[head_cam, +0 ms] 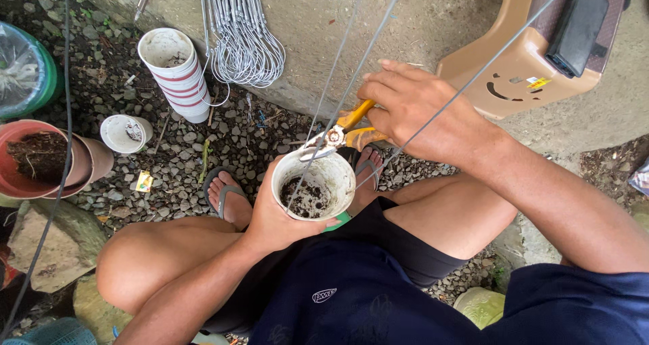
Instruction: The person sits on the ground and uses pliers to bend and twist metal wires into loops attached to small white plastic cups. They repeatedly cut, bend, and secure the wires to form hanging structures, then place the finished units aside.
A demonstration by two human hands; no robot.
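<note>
My left hand (pixel 274 213) grips a small white plastic pot (pixel 315 185) with some dark soil at its bottom, held over my lap. My right hand (pixel 419 111) is closed on orange-handled pliers (pixel 343 130), whose metal jaws rest at the pot's far rim. Thin grey wires (pixel 351 81) run up from the pot's rim toward the top of the view. I am crouched, with my knees on either side and my feet in flip-flops on the gravel.
A stack of white pots (pixel 177 71) and a bundle of wire hangers (pixel 242 37) sit at the concrete ledge. A small white pot (pixel 123 132) and terracotta pots with soil (pixel 40 159) lie left. A tan plastic stool (pixel 524 57) stands right.
</note>
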